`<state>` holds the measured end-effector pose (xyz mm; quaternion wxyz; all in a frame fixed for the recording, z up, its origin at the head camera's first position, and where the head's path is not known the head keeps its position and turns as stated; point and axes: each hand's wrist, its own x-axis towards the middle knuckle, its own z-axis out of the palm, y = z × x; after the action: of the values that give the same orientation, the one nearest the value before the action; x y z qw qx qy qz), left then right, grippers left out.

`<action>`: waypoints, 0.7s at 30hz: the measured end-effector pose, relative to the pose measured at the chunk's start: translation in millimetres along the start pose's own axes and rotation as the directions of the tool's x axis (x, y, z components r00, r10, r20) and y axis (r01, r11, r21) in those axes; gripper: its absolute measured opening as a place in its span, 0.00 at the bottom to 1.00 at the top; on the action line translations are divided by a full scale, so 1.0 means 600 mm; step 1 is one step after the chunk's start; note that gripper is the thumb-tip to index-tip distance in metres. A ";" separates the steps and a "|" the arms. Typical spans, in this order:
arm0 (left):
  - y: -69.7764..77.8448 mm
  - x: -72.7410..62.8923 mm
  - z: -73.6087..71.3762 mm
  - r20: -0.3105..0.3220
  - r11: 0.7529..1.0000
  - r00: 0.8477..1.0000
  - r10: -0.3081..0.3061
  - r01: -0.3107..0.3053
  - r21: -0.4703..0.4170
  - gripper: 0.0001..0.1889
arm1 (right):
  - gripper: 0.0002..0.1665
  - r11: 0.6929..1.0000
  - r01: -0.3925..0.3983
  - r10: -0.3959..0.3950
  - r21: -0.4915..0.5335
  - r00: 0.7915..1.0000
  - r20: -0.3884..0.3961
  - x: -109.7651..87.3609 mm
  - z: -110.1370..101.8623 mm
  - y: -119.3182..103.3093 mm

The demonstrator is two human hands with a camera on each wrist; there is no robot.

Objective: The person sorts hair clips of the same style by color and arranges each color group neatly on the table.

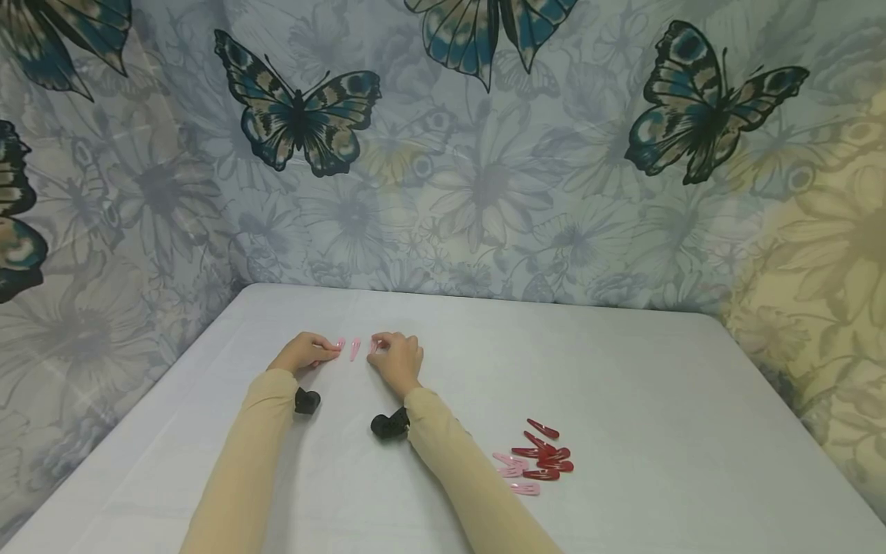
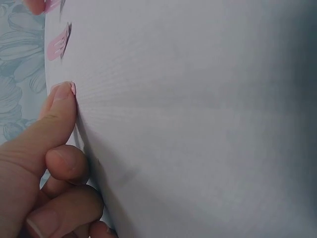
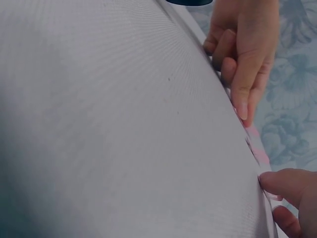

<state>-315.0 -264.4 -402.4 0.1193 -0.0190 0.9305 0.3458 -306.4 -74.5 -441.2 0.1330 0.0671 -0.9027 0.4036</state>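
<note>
Three pink snap hair clips are in a short row on the white table. My left hand pinches the leftmost pink hair clip between thumb and forefinger; in the left wrist view the thumb covers most of it. The middle pink hair clip lies untouched between the hands, and also shows in the left wrist view as a pink clip. At the row's right end, my right hand has thumb and forefinger about the third pink hair clip, partly hidden by the fingers.
A loose pile of several red hair clips lies right of my right forearm, with several pink hair clips at its left side. The white table meets a butterfly-patterned cloth backdrop behind. Black wrist devices sit at both cuffs.
</note>
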 end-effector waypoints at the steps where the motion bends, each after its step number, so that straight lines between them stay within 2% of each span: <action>1: -0.002 0.001 0.000 0.001 1.000 1.000 -0.002 0.002 -0.005 0.14 | 0.19 1.000 -0.005 0.005 -0.004 1.000 0.005 0.000 0.000 -0.001; 11: -0.006 0.006 -0.001 0.001 1.000 1.000 -0.012 0.012 -0.006 0.14 | 0.19 1.000 -0.021 0.021 -0.006 0.998 0.056 -0.001 -0.003 -0.002; 21: 0.000 -0.001 0.001 -0.010 1.000 1.000 -0.022 0.022 -0.003 0.14 | 0.19 1.000 -0.020 0.020 -0.004 0.995 0.099 -0.002 -0.011 -0.004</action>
<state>-314.5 -264.3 -402.9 0.1184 -0.0313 0.9302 0.3459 -303.2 -71.5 -435.7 0.0840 0.0779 -0.9095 0.3996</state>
